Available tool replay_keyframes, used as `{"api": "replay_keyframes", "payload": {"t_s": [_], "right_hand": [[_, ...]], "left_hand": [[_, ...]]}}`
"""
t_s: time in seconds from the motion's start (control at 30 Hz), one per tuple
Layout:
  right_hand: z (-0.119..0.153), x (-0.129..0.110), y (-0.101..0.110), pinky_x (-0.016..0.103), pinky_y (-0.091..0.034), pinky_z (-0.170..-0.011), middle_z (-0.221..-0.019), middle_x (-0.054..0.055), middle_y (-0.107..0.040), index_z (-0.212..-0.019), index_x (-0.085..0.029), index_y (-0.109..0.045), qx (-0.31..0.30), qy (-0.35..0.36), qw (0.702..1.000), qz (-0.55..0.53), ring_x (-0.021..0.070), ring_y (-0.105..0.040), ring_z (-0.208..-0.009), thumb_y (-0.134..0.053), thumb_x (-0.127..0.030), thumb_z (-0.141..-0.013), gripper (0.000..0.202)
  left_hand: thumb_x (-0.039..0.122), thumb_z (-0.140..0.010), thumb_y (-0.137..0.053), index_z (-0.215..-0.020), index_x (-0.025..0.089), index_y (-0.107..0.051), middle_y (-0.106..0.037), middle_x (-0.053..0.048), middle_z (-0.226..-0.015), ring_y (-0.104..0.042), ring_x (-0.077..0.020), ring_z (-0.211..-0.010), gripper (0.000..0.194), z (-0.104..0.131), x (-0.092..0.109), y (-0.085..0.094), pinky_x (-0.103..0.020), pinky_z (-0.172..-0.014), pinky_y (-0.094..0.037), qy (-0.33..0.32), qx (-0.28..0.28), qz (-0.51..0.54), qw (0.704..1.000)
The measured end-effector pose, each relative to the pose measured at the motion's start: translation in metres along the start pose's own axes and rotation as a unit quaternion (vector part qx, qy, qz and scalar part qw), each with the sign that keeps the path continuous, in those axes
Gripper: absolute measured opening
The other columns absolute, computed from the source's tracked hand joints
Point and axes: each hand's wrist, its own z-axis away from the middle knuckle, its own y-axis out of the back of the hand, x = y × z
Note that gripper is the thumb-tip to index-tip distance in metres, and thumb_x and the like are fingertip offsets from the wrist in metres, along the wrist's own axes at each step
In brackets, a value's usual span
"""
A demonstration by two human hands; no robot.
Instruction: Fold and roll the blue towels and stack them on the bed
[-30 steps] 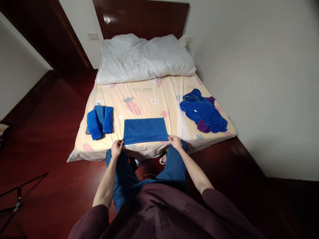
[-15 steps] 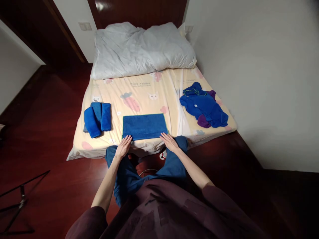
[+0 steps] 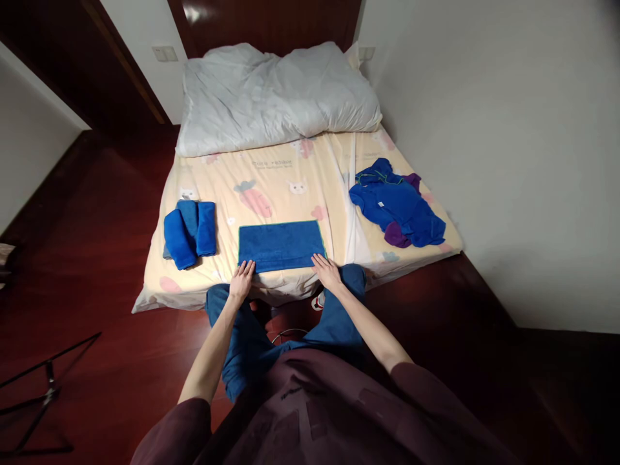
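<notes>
- Blue cloth (image 3: 281, 244) lies near front edge of bed (image 3: 290, 208).
- Left hand (image 3: 241, 279), right hand (image 3: 328, 274): corner pinch gone, fingers now straight, laid on near corners.
- Reads as near edge placed, being flattened.

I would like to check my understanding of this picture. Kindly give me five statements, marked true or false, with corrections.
1. The left hand and the right hand have fingers on the flat blue cloth. True.
2. The right hand grips a purple cloth. False: it lies with fingers extended at the flat blue cloth's near edge.
3. Blue bundles lie left of the flat blue cloth, and a crumpled heap right of it. True.
4. The crumpled heap lies on the floor. False: it lies on the bed.
5. The flat blue cloth has red edging. False: the visible edging is green.
</notes>
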Motion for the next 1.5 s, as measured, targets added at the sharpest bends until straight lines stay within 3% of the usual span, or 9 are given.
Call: {"api": "replay_keyframes", "payload": {"t_s": [0.13,0.27,0.4,0.53,0.73,0.97,1.17,1.5], "right_hand": [[-0.020,0.004,0.005,0.053,-0.047,-0.118,-0.154,0.012,-0.059,-0.146,-0.021,-0.064,-0.009,-0.016,1.000,-0.002,0.0302,-0.054,-0.147,-0.060,-0.016,-0.095,0.051],[-0.033,0.011,0.016,0.048,-0.051,-0.116,-0.147,0.008,-0.065,-0.132,-0.024,-0.074,-0.032,-0.044,0.998,-0.021,0.0288,-0.058,-0.143,-0.059,-0.007,-0.093,0.046],[-0.014,0.023,0.023,0.044,-0.052,-0.116,-0.140,0.006,-0.070,-0.127,-0.025,-0.078,-0.032,-0.033,0.997,-0.062,0.0262,-0.064,-0.137,-0.056,-0.003,-0.092,0.047],[0.010,0.035,0.019,0.040,-0.051,-0.118,-0.134,0.003,-0.075,-0.122,-0.024,-0.080,-0.002,-0.026,0.991,-0.131,0.0205,-0.066,-0.134,-0.048,0.002,-0.087,0.054],[0.003,0.042,0.007,0.044,-0.054,-0.111,-0.118,0.008,-0.079,-0.113,-0.022,-0.080,0.088,-0.088,0.967,-0.223,0.0240,-0.071,-0.119,-0.054,-0.014,-0.088,0.037],[-0.002,0.045,0.002,0.040,-0.056,-0.091,-0.099,0.013,-0.076,-0.099,-0.019,-0.074,0.106,-0.164,0.955,-0.225,0.0284,-0.069,-0.097,-0.055,-0.040,-0.097,0.028],[-0.003,0.043,0.000,0.034,-0.052,-0.084,-0.082,0.009,-0.068,-0.077,-0.024,-0.059,0.100,-0.191,0.962,-0.170,0.0251,-0.064,-0.085,-0.049,-0.048,-0.102,0.036],[-0.003,0.044,-0.002,0.035,-0.054,-0.086,-0.085,0.011,-0.071,-0.079,-0.023,-0.062,0.114,-0.198,0.960,-0.163,0.0263,-0.065,-0.087,-0.048,-0.050,-0.103,0.039]], "left_hand": [[0.004,-0.085,-0.049,-0.155,0.017,-0.054,-0.054,-0.016,-0.158,-0.046,-0.0342,-0.151,0.072,-0.012,-0.001,0.010,-0.056,-0.125,-0.037,0.007,-0.029,-0.006,1.000],[0.003,-0.085,-0.050,-0.147,0.014,-0.062,-0.056,-0.020,-0.154,-0.052,-0.0357,-0.146,0.064,-0.015,-0.005,0.023,-0.053,-0.123,-0.039,0.004,-0.056,-0.021,0.998],[0.005,-0.086,-0.049,-0.142,0.016,-0.066,-0.061,-0.017,-0.150,-0.056,-0.0315,-0.143,0.060,0.003,-0.019,0.029,-0.048,-0.121,-0.044,-0.030,-0.059,-0.001,0.998],[0.009,-0.086,-0.044,-0.136,0.019,-0.071,-0.070,-0.012,-0.140,-0.065,-0.0255,-0.133,0.057,0.026,-0.037,0.025,-0.043,-0.118,-0.048,-0.045,-0.040,0.106,0.993],[0.021,-0.086,-0.048,-0.120,0.020,-0.075,-0.076,-0.011,-0.120,-0.069,-0.0270,-0.115,0.043,0.028,-0.045,0.021,-0.043,-0.105,-0.056,0.079,0.050,0.195,0.976],[0.043,-0.098,-0.051,-0.094,0.019,-0.068,-0.064,-0.008,-0.084,-0.064,-0.0238,-0.079,0.029,0.026,-0.039,0.021,-0.036,-0.082,-0.055,0.171,0.092,0.183,0.964],[0.050,-0.101,-0.047,-0.082,0.022,-0.057,-0.061,-0.005,-0.077,-0.059,-0.0225,-0.075,0.035,0.026,-0.038,0.019,-0.034,-0.076,-0.050,0.177,0.079,0.178,0.965],[0.046,-0.100,-0.048,-0.080,0.024,-0.052,-0.056,-0.005,-0.079,-0.057,-0.0237,-0.080,0.030,0.021,-0.039,0.018,-0.035,-0.081,-0.050,0.152,0.130,0.164,0.966]]}}
